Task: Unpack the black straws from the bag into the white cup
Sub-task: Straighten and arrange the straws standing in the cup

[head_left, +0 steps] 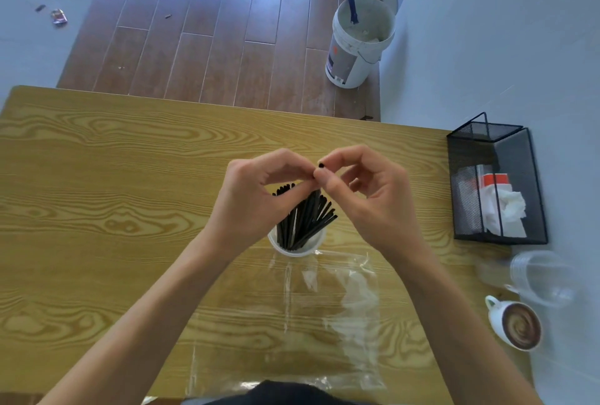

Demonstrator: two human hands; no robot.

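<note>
A white cup (296,250) stands on the wooden table (97,193), holding several black straws (308,222) that fan out upward. Above the cup, my left hand (256,196) and my right hand (367,196) meet at the fingertips. They pinch the top end of one black straw (321,165), whose round tip shows between the fingers. The rest of that straw is hidden behind my fingers. A clear plastic bag (324,313) lies flat on the table just in front of the cup, with no straws visible inside.
A black mesh basket (493,187) with white napkins stands at the table's right edge. Clear plastic cups (535,274) lie near it, beside a white mug of coffee (516,325). A white bucket (357,44) stands on the floor beyond the table.
</note>
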